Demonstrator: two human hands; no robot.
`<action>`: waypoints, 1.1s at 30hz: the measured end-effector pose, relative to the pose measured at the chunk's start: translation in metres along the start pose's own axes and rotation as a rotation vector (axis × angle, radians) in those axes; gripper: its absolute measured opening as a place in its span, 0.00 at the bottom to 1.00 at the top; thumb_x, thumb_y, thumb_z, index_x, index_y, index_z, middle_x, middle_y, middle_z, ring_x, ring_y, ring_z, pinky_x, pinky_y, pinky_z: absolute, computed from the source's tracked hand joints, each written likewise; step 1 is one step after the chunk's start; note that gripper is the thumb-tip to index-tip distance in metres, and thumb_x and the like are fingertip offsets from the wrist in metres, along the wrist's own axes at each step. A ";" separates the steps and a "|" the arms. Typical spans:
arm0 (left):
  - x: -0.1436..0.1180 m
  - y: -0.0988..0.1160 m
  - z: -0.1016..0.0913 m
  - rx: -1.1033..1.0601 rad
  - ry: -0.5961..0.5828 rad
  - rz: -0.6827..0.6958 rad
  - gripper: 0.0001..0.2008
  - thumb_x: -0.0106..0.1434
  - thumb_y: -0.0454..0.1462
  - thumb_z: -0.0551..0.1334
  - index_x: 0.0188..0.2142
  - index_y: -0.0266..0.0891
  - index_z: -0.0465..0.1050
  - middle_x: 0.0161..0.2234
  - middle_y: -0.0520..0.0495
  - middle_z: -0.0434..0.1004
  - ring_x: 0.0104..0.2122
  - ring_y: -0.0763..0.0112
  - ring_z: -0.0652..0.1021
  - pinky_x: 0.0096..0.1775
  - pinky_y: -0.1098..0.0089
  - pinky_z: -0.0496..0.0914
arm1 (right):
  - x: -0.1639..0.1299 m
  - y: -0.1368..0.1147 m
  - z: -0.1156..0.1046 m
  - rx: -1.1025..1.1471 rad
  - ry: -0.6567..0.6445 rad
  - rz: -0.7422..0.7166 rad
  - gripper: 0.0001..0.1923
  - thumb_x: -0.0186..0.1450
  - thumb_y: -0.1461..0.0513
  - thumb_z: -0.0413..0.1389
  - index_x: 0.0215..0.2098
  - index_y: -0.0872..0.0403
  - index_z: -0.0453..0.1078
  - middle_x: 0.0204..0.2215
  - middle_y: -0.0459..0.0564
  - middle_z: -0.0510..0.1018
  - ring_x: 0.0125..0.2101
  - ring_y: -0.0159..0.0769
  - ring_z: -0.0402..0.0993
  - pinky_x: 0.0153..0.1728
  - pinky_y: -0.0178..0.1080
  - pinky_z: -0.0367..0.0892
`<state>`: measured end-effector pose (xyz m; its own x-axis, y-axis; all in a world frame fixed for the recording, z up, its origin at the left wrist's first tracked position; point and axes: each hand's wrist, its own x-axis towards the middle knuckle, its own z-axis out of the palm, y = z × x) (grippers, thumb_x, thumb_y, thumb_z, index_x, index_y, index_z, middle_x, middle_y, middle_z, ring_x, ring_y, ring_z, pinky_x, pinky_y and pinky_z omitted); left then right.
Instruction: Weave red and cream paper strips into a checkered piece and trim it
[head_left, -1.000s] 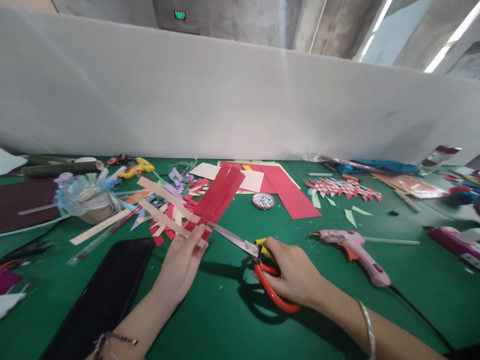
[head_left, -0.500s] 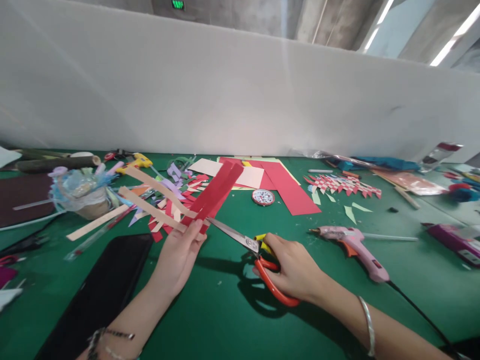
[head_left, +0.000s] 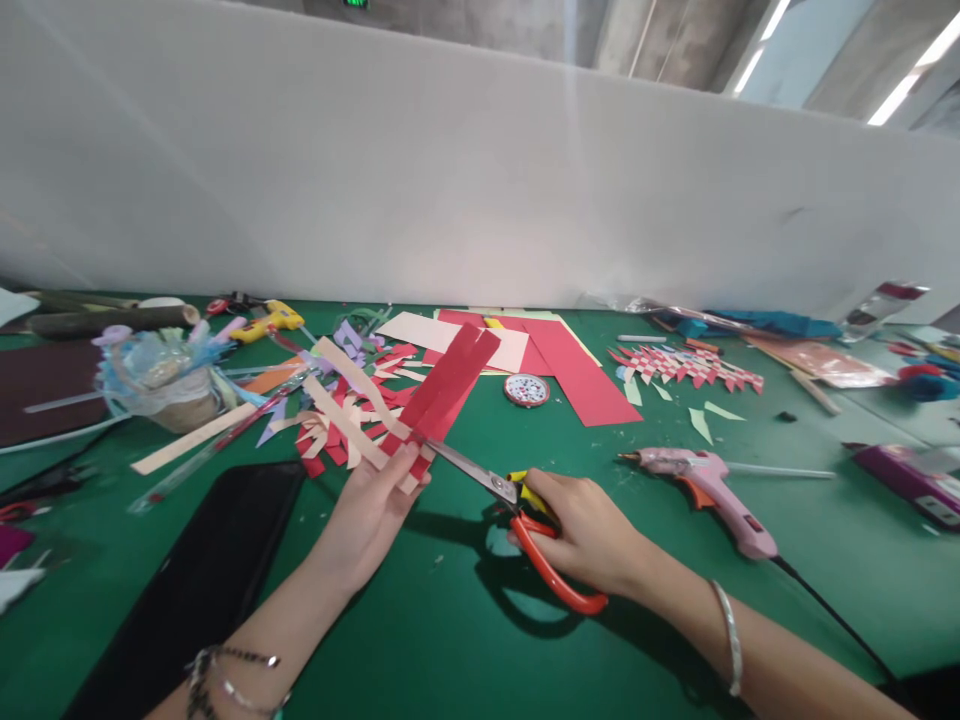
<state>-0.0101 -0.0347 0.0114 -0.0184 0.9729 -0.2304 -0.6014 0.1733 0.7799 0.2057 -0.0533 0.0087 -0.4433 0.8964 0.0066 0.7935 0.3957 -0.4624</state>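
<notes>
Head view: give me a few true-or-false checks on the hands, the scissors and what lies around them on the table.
1. The right hand grips scissors with orange-red handles. True.
2. The left hand holds red paper strips and beige strips. True.
3. The scissor blades point toward the pink glue gun. False: they point left, at the strips in the left hand.
4. The pink glue gun is in the right hand. False: it lies on the green table, to the right of that hand.
5. A woven red-and-white paper piece lies toward the far right of the table. True.
</notes>
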 end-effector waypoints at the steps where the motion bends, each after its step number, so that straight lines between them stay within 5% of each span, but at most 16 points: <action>1: 0.000 0.000 0.000 -0.002 0.004 0.002 0.13 0.43 0.35 0.74 0.29 0.38 0.76 0.28 0.53 0.77 0.27 0.75 0.75 0.28 0.76 0.73 | 0.000 0.000 -0.001 0.002 -0.003 -0.001 0.15 0.61 0.50 0.51 0.27 0.52 0.56 0.23 0.44 0.68 0.21 0.29 0.60 0.23 0.32 0.47; 21: 0.000 0.001 0.001 0.033 0.051 0.009 0.14 0.39 0.36 0.75 0.26 0.36 0.74 0.24 0.53 0.75 0.25 0.75 0.74 0.27 0.76 0.73 | 0.000 0.001 -0.003 0.147 -0.021 0.018 0.20 0.60 0.49 0.53 0.23 0.52 0.53 0.18 0.40 0.60 0.19 0.26 0.49 0.22 0.31 0.45; 28: 0.003 0.003 0.002 0.012 0.130 0.037 0.10 0.43 0.33 0.71 0.26 0.37 0.72 0.25 0.54 0.74 0.26 0.75 0.73 0.27 0.76 0.71 | 0.002 0.007 -0.004 0.414 0.025 -0.005 0.21 0.61 0.51 0.51 0.20 0.53 0.49 0.16 0.38 0.54 0.19 0.24 0.46 0.19 0.30 0.46; 33: 0.006 0.002 0.001 0.089 0.168 0.070 0.13 0.41 0.37 0.71 0.25 0.37 0.70 0.24 0.54 0.71 0.25 0.76 0.71 0.28 0.75 0.70 | 0.002 0.008 -0.004 0.617 0.061 0.031 0.20 0.62 0.50 0.48 0.21 0.52 0.49 0.17 0.38 0.53 0.16 0.24 0.52 0.17 0.30 0.50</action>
<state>-0.0107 -0.0288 0.0116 -0.1949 0.9452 -0.2618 -0.5213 0.1263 0.8440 0.2129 -0.0479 0.0090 -0.3846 0.9227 0.0273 0.4101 0.1973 -0.8904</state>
